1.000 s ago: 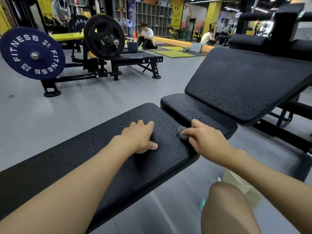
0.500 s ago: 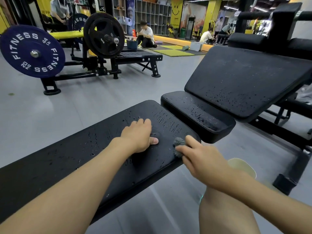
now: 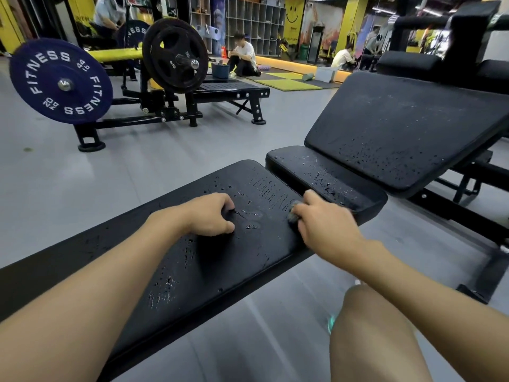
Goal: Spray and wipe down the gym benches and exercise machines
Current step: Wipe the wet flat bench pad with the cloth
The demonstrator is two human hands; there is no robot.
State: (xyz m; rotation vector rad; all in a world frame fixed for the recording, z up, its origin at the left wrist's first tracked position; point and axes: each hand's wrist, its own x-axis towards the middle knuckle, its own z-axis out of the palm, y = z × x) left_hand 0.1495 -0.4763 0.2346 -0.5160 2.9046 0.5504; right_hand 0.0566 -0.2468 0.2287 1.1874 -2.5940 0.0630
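On the wet bench point(image 3: 248, 260), the left hand point(image 3: 209, 216) rests with fingers curled, holding nothing, while the right hand point(image 3: 325, 224) grips a grey cloth point(image 3: 293, 214) against it.

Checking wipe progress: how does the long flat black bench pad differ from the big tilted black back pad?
The long flat black bench pad lies level; the tilted black back pad slopes up. The flat pad carries the left hand and the right hand, which grips a small grey cloth; the back pad is untouched. Droplets are streaked on the flat pad, specks on the back pad. Both are black, padded, wet.
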